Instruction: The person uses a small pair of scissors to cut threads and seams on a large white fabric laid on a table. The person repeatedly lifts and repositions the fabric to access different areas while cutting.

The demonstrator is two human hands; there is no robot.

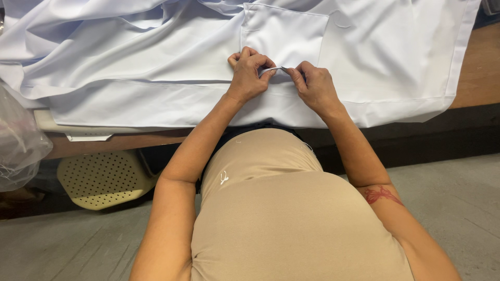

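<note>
From the head view I see my left hand (249, 73) and right hand (312, 86) pinching the white garment (156, 62) just below its pocket (284, 34); the pinched fold runs sideways between them, both equally near, on the desk (476, 73).

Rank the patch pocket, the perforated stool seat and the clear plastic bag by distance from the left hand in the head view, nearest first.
1. Patch pocket: on the white garment, just above the left hand.
2. Perforated stool seat: lower left, under the table.
3. Clear plastic bag: far left edge.
</note>
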